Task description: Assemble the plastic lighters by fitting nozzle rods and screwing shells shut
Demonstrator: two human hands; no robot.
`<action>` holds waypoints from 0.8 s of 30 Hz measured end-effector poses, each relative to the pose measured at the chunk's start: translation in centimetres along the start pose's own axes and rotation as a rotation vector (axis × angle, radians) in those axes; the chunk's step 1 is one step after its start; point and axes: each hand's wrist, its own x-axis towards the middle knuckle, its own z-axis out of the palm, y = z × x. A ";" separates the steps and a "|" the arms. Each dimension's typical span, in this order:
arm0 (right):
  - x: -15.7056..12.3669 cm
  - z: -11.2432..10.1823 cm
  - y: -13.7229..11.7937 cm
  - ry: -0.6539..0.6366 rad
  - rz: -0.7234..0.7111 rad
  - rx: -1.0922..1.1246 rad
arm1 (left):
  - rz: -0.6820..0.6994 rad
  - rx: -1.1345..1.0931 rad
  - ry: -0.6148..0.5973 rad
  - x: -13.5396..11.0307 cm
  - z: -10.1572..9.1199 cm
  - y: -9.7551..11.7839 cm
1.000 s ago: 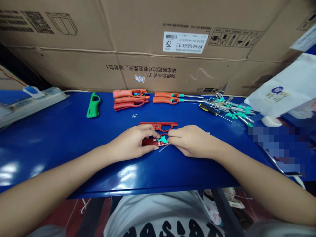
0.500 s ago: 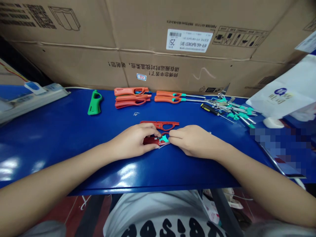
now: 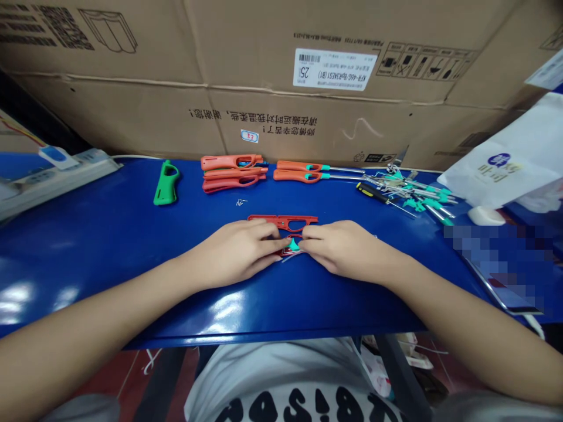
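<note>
An open red lighter handle half [image 3: 278, 253] lies on the blue table between my hands, largely covered by them. In it sits a teal trigger [image 3: 294, 245], with thin pale wires beside it. My left hand [image 3: 240, 249] is closed round the left end of this half, a fingertip pressing at the trigger. My right hand [image 3: 347, 249] pinches the right end; exactly what is between its fingertips is hidden. Just beyond my fingers lies a second red handle half [image 3: 284, 223], its inner side facing up.
Behind lie a green lighter handle [image 3: 167, 184], stacked red handles [image 3: 233, 181] and two orange lighters [image 3: 299, 176] with metal tubes. To the right are a screwdriver [image 3: 372, 192], a heap of teal-and-metal parts [image 3: 413, 190] and a white bag [image 3: 492, 158]. A power strip [image 3: 88, 170] sits left.
My left fingers have moved right and closed over the handle half, a fingertip now at the teal trigger. My right hand stays nearly in place. The view has shifted slightly.
</note>
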 end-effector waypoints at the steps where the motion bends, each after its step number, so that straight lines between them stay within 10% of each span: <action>1: 0.0 0.0 0.1 0.033 0.037 0.102 | 0.021 0.051 -0.004 0.0 0.0 0.0; 7: 0.4 0.6 0.7 0.151 0.163 0.578 | 0.070 0.173 0.007 0.1 0.0 0.2; 16: 1.1 0.9 0.7 0.120 0.403 0.710 | 0.079 0.104 0.037 -0.1 0.1 -0.2; 24: 0.9 0.7 0.7 0.144 0.333 0.648 | 0.127 -0.037 0.135 -0.2 0.2 -1.0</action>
